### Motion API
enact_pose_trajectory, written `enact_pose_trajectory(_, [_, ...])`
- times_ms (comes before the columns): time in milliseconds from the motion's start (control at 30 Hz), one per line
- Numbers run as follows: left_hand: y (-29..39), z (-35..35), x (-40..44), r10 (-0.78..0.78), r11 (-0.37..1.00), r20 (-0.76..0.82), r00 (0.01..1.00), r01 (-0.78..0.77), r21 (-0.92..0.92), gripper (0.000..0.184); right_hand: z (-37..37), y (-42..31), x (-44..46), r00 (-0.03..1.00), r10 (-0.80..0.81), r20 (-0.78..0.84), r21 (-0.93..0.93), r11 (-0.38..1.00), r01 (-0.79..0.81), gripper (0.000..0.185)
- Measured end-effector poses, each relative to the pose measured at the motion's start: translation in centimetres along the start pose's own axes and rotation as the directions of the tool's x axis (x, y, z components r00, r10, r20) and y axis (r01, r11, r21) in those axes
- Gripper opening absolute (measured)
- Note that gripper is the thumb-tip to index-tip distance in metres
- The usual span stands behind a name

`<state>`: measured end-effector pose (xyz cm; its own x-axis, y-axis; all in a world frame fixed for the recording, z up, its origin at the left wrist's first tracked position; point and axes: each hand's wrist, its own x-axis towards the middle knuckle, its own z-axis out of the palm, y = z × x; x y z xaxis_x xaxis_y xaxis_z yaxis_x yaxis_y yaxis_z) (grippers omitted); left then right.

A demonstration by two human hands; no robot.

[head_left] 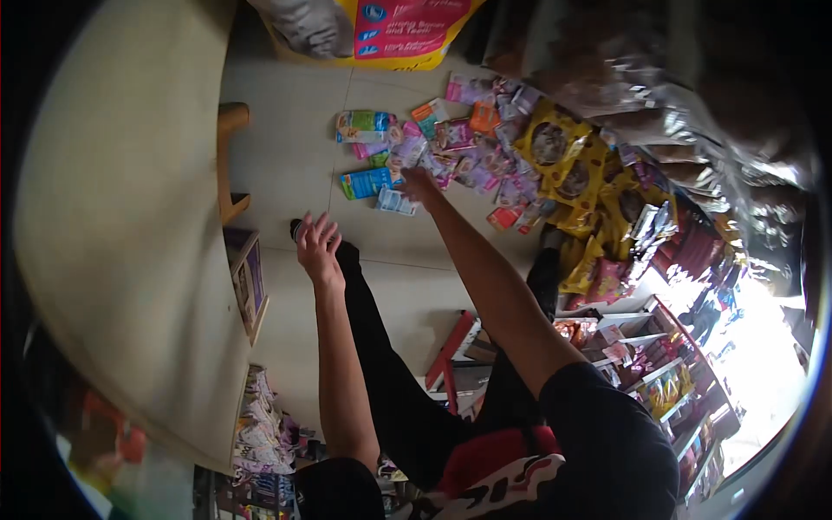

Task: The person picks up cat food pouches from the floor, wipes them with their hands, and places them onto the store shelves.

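My left hand point(320, 246) is held above the tiled floor with its fingers spread and nothing in them. To its right, my right hand point(419, 186) reaches to the near edge of a heap of small pouches point(468, 165). Its fingertips are blurred beside a blue pouch point(366, 183) and a pale blue-white pouch point(396, 201), and whether they grip anything is unclear. A green and blue pouch point(362, 126) lies farther up the floor. Orange pouches point(484, 118) and pink ones are mixed into the heap.
Yellow bags point(555, 143) are piled right of the pouches. A large yellow and pink bag point(407, 30) stands at the top. Shelves with packets point(663, 381) are at lower right. A pale panel point(130, 217) fills the left side, with a wooden frame point(230, 165) beside it.
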<state>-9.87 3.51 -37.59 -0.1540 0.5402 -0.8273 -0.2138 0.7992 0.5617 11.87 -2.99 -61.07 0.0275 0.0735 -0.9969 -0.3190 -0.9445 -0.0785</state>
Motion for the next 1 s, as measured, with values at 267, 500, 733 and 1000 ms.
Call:
enact_pose_trajectory(267, [1.5, 2.9, 12.8, 0.193, 0.796, 0.361, 0.912, -0.361, 0.486, 0.031, 6.7, -3.0, 16.4, 0.730, -0.417, -0.541, -0.044, 0.881, 0.471, 0.034])
enact_pose_trajectory(500, [5.9, 4.8, 10.4, 0.174, 0.553, 0.662, 0.729, -0.628, 0.547, 0.025, 4.9, -5.9, 5.6, 0.633, -0.591, -0.500, -0.117, 0.770, 0.627, 0.026])
enact_pose_trajectory(733, [11.7, 3.2, -5.5, 0.025, 0.453, 0.846, 0.532, -0.761, 0.465, 0.018, -5.0, -5.7, -14.8, 0.465, -0.713, -0.525, -0.074, 0.583, 0.809, 0.021])
enact_pose_trajectory(1000, [9.5, 2.7, -24.0, 0.197, 0.661, 0.705, 0.681, -0.623, 0.417, 0.016, -15.5, -7.9, -40.2, 0.399, -0.825, -0.400, 0.096, 0.395, 0.914, 0.015])
